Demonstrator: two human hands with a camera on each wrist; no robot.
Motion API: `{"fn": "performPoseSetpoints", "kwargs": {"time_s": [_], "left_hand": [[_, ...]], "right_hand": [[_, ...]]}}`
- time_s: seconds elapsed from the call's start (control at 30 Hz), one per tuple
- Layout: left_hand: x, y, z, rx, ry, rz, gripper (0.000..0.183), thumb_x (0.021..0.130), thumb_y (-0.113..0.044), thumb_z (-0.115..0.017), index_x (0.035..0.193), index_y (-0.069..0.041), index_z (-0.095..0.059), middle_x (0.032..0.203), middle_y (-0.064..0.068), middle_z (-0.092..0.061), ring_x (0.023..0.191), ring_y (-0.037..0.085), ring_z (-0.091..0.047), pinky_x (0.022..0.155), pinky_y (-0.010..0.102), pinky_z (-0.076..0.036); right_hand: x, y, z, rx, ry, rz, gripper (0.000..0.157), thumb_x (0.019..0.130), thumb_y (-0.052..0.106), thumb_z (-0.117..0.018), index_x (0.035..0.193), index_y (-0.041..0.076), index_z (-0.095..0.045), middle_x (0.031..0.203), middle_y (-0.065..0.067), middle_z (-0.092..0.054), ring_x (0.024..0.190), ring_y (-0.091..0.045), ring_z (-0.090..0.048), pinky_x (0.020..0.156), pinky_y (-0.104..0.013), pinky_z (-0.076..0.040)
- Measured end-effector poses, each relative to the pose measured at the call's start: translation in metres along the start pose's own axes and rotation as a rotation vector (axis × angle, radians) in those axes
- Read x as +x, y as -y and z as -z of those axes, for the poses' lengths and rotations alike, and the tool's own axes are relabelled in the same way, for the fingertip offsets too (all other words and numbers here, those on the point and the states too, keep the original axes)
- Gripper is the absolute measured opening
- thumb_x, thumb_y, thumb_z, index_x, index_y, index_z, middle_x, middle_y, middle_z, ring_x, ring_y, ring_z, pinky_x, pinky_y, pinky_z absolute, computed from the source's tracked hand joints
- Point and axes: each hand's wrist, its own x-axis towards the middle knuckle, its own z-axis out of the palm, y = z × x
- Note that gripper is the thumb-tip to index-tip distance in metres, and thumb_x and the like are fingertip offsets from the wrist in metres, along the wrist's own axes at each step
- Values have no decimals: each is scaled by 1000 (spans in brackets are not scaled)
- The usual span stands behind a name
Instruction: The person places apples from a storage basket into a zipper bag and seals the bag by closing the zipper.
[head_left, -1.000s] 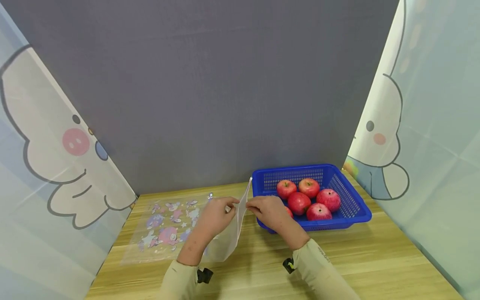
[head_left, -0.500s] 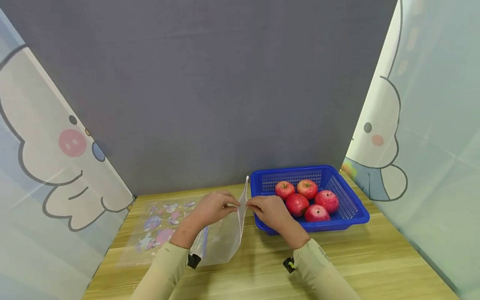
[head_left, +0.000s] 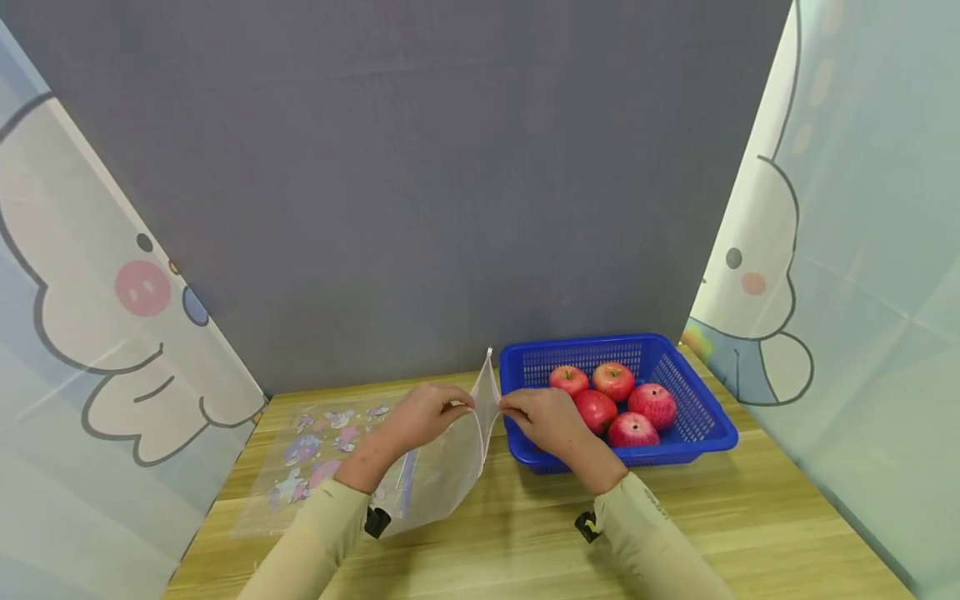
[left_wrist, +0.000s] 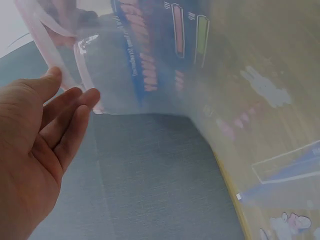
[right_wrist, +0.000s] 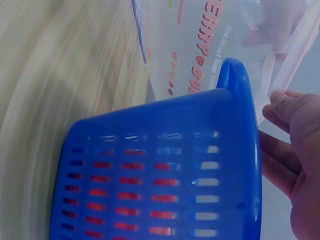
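A clear printed zip bag [head_left: 442, 471] stands on edge between my hands, its mouth spread apart at the top. My left hand [head_left: 427, 414] pinches one side of the mouth between thumb and fingers; the left wrist view shows the rim of the bag [left_wrist: 85, 65] at those fingertips. On the opposite side, my right hand [head_left: 546, 419] pinches the other rim, close beside the blue basket [head_left: 615, 454]. In the right wrist view the basket [right_wrist: 165, 115] covers part of the bag [right_wrist: 200, 45]. Several red apples [head_left: 596, 411] lie in the basket.
Another clear bag with cartoon prints [head_left: 300, 454] lies flat on the wooden table [head_left: 525, 550] at the left, partly under my left arm. A grey cloth wall [head_left: 420, 200] rises behind the table, with printed curtains [head_left: 862, 333] on both sides.
The bag's mouth has widened as my hands moved apart. My left forearm has swung to the left, and the bag's lower part shows more.
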Motion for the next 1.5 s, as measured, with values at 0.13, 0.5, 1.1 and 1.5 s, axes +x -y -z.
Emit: {"fn": "performPoseSetpoints", "kwargs": {"time_s": [0.13,0.5,1.1,1.5], "left_hand": [[-2,3,1,-19,-44,0,11,93,-12,-68,101,-13,-75,94,-5,-72,76,2,-65,66,20,-52],[-10,2,-2,-154,-134,108,9,94,-16,-67,95,-20,-74,92,-7,-71,82,4,-65,73,25,-54],[-11,-5,-10,-591,-339,354,15,91,-6,-69,105,-2,-66,89,11,-66,72,18,-56,60,23,-46],[-14,-2,-8,-897,-501,431,24,84,3,-73,106,12,-68,85,11,-69,76,12,-63,70,25,-55]], "right_hand": [[0,-3,2,-13,3,0,10,84,18,-77,93,21,-76,88,10,-72,74,-8,-68,59,-30,-55],[0,-8,8,-20,-16,32,9,82,18,-79,89,22,-74,85,10,-72,73,-7,-68,58,-31,-54],[-3,-12,11,-63,-6,24,11,79,19,-81,87,20,-74,81,8,-72,69,-8,-67,53,-32,-52],[-3,-16,16,-55,-2,17,12,78,17,-82,89,18,-76,82,7,-73,69,-7,-67,52,-31,-52]]}}
